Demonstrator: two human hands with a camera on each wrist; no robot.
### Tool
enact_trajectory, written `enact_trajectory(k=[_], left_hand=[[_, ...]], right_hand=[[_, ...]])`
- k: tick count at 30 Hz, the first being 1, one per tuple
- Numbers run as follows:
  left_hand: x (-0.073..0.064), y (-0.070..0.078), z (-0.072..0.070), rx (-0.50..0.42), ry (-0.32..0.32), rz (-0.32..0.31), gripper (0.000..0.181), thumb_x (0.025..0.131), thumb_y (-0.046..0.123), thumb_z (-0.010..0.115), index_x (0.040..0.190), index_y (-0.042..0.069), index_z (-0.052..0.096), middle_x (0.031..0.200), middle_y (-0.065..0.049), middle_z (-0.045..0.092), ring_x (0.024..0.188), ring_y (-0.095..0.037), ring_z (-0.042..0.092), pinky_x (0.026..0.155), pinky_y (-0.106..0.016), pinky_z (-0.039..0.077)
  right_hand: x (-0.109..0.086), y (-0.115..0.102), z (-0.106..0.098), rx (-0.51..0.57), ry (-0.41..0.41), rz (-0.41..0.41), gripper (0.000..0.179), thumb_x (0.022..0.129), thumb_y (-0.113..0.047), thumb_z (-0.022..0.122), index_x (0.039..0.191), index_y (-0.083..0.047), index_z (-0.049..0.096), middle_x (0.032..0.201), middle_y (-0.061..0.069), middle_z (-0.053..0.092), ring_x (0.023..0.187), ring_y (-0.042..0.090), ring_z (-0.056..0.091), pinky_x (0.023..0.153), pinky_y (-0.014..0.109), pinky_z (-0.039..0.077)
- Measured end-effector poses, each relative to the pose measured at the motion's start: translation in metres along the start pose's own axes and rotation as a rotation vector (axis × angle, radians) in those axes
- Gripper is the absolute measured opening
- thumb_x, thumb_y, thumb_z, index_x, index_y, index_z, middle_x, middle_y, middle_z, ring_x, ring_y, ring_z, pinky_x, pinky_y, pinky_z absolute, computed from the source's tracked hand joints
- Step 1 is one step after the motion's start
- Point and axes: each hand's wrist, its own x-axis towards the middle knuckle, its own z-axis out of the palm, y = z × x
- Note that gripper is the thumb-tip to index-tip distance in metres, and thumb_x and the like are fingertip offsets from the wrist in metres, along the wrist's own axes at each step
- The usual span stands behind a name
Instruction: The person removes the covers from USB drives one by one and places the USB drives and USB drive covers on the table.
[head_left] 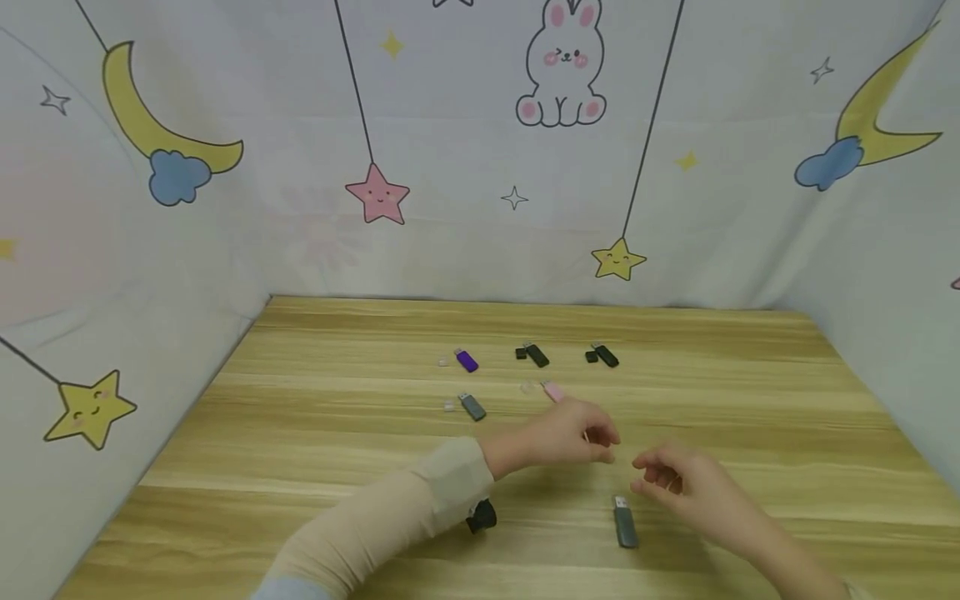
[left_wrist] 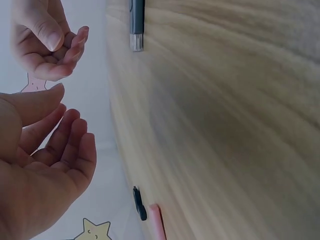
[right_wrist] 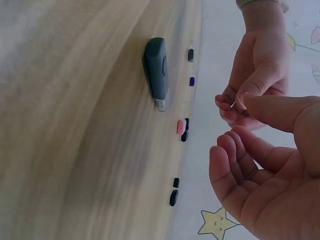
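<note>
In the head view my left hand (head_left: 562,433) reaches over the middle of the table, fingers loosely curled and nothing seen between them. My right hand (head_left: 686,487) hovers opposite it, thumb and fingertips apart. A small gap separates the two sets of fingertips. Below the right hand's fingers lies a dark grey USB stick (head_left: 625,522), its bare metal plug pointing away from me; the right wrist view shows that stick (right_wrist: 157,70) close up. Just beyond my left hand a pink USB stick (head_left: 553,391) is partly covered by it, with a clear cap (head_left: 527,387) alongside.
Farther back lie a purple USB stick (head_left: 467,360), a grey one (head_left: 472,407) and two black ones (head_left: 536,354), each with its cap beside it. A black object (head_left: 482,516) shows at the edge of the left sleeve. A printed cloth (head_left: 450,258) encloses the table's back and sides.
</note>
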Motion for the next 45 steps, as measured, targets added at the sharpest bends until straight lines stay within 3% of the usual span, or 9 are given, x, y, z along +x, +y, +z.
enact_trajectory(k=[11, 17, 25, 30, 36, 45], left_hand=[[0.002, 0.0, 0.017, 0.048, -0.158, -0.047, 0.02, 0.086, 0.009, 0.071, 0.106, 0.004, 0.07, 0.094, 0.002, 0.068, 0.078, 0.002, 0.055, 0.071, -0.01, 0.045], [0.003, 0.001, 0.024, 0.063, -0.165, -0.062, 0.021, 0.084, 0.008, 0.073, 0.104, 0.005, 0.071, 0.089, 0.004, 0.066, 0.076, 0.002, 0.054, 0.068, -0.01, 0.044], [0.005, 0.001, 0.027, 0.135, -0.197, -0.092, 0.032, 0.081, 0.011, 0.077, 0.111, 0.006, 0.069, 0.095, 0.003, 0.063, 0.082, 0.0, 0.051, 0.074, -0.01, 0.041], [0.008, -0.001, 0.027, 0.174, -0.225, -0.069, 0.038, 0.078, 0.012, 0.079, 0.114, 0.006, 0.068, 0.093, 0.003, 0.06, 0.081, 0.0, 0.048, 0.072, -0.009, 0.039], [0.011, -0.003, 0.029, 0.196, -0.252, -0.052, 0.04, 0.077, 0.012, 0.08, 0.115, 0.006, 0.068, 0.09, 0.004, 0.059, 0.08, -0.001, 0.047, 0.071, -0.009, 0.038], [0.012, -0.004, 0.031, 0.185, -0.27, -0.077, 0.036, 0.078, 0.012, 0.08, 0.112, 0.008, 0.069, 0.092, 0.006, 0.061, 0.081, -0.001, 0.048, 0.072, -0.011, 0.039]], right_hand=[[-0.009, 0.01, 0.012, 0.084, -0.088, 0.042, 0.028, 0.087, -0.02, 0.072, 0.102, 0.003, 0.066, 0.081, -0.004, 0.062, 0.071, -0.001, 0.052, 0.061, 0.021, 0.049], [-0.01, 0.012, 0.015, 0.099, -0.155, 0.095, 0.034, 0.086, -0.024, 0.072, 0.105, 0.004, 0.066, 0.082, -0.003, 0.063, 0.071, 0.0, 0.054, 0.062, 0.022, 0.049], [-0.009, 0.013, 0.016, 0.097, -0.213, 0.138, 0.039, 0.085, -0.025, 0.073, 0.107, 0.006, 0.064, 0.08, -0.003, 0.06, 0.067, 0.001, 0.05, 0.058, 0.022, 0.045], [-0.008, 0.015, 0.017, 0.107, -0.248, 0.177, 0.041, 0.085, -0.024, 0.074, 0.108, 0.007, 0.063, 0.081, -0.001, 0.059, 0.067, 0.004, 0.05, 0.059, 0.021, 0.045], [-0.008, 0.016, 0.02, 0.115, -0.248, 0.176, 0.04, 0.083, -0.024, 0.075, 0.106, 0.007, 0.063, 0.079, -0.001, 0.059, 0.067, 0.005, 0.05, 0.058, 0.021, 0.044], [-0.008, 0.013, 0.024, 0.122, -0.252, 0.178, 0.041, 0.083, -0.026, 0.075, 0.107, 0.006, 0.063, 0.079, -0.001, 0.058, 0.067, 0.005, 0.05, 0.058, 0.021, 0.044]])
